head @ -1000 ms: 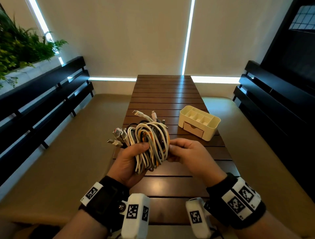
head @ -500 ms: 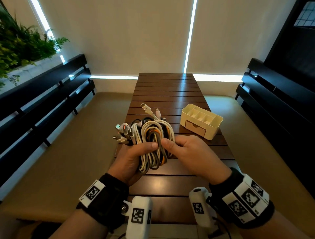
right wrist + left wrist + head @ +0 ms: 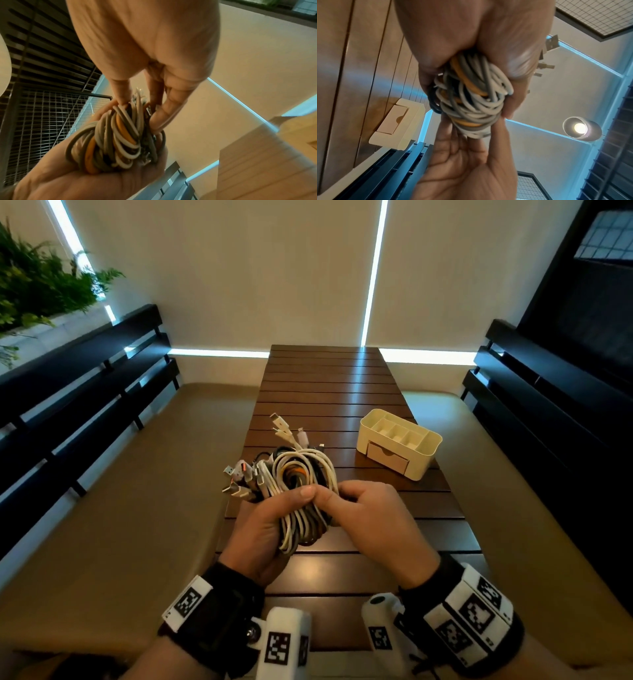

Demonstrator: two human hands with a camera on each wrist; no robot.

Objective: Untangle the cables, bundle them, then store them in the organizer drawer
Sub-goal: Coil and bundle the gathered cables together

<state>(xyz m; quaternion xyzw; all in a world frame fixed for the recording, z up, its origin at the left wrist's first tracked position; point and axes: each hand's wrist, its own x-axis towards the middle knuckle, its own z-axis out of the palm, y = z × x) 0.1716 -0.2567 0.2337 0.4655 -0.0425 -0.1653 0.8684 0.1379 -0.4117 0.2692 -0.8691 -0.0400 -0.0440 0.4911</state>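
A coiled bundle of white, grey, orange and black cables (image 3: pixel 301 484) is held above the near half of the wooden slat table (image 3: pixel 325 392). My left hand (image 3: pixel 274 518) grips the bundle from the left, thumb across its front. My right hand (image 3: pixel 359 511) pinches the coil from the right, thumb tip meeting the left thumb. Plug ends (image 3: pixel 239 477) stick out to the left and top. In the left wrist view the cable bundle (image 3: pixel 471 94) sits between both palms; in the right wrist view the cable bundle (image 3: pixel 116 142) lies in the left palm. The cream organizer (image 3: pixel 399 443) stands to the right, its drawer (image 3: pixel 387 457) closed.
Dark slatted benches (image 3: pixel 78 392) run along both sides of the table, the right bench (image 3: pixel 548 405) close to the organizer. Green plants (image 3: pixel 37 285) sit at the upper left. Tan cushions (image 3: pixel 120 508) flank the table.
My right hand has slid left over the coil, from its right edge to its middle, until its thumb meets the left thumb. The bundle is squeezed narrower.
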